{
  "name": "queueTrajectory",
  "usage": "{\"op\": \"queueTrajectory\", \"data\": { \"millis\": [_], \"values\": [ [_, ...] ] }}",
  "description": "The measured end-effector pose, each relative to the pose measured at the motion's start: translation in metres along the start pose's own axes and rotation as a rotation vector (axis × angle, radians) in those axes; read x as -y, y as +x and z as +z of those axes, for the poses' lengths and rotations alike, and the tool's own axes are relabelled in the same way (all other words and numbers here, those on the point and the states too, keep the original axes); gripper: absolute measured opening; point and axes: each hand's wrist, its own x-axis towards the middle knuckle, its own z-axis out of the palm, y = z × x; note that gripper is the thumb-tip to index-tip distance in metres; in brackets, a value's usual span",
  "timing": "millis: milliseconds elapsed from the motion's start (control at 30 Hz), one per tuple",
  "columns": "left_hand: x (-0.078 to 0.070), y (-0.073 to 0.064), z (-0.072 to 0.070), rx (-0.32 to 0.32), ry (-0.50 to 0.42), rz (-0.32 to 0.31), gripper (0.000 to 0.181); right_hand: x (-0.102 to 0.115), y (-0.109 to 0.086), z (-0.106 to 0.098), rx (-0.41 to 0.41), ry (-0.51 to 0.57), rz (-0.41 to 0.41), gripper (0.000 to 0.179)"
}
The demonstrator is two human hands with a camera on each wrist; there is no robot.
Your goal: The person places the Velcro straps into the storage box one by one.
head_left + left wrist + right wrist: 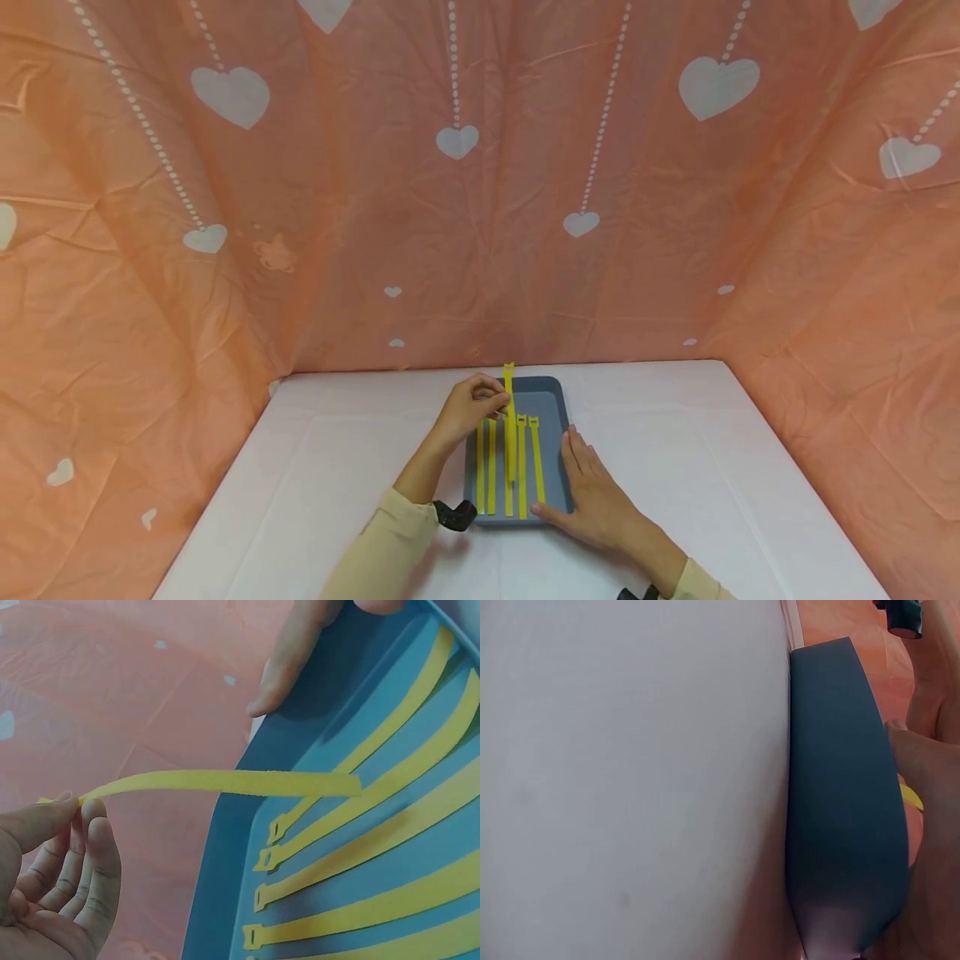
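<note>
My left hand [467, 408] pinches one end of a yellow hook-and-loop cable strap [225, 781] between thumb and forefinger, its other fingers loosely bent. Held above the blue-grey tray [551, 402], the strap bows slightly, its free end over the straps below. Several more yellow straps [330, 877] lie side by side in the tray, slotted heads toward its far end. My right hand [603, 504] rests at the tray's near right corner, fingers straight along the right side and thumb reaching over the near part. The right wrist view mostly shows the tray's outer wall [844, 780].
The tray stands on a white-covered table [337, 467]. Behind and beside it hangs a pinkish-orange curtain [480, 275] with pale hearts. A black wrist camera [455, 516] on the left arm hangs close to the tray's near left corner.
</note>
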Motion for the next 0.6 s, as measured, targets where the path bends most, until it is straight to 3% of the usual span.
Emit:
{"op": "queueTrajectory", "data": {
  "millis": [600],
  "values": [
    [0.006, 0.007, 0.025, 0.063, -0.029, -0.038, 0.02, -0.006, -0.005, -0.001, -0.024, 0.004, -0.003, 0.127]
  ]
}}
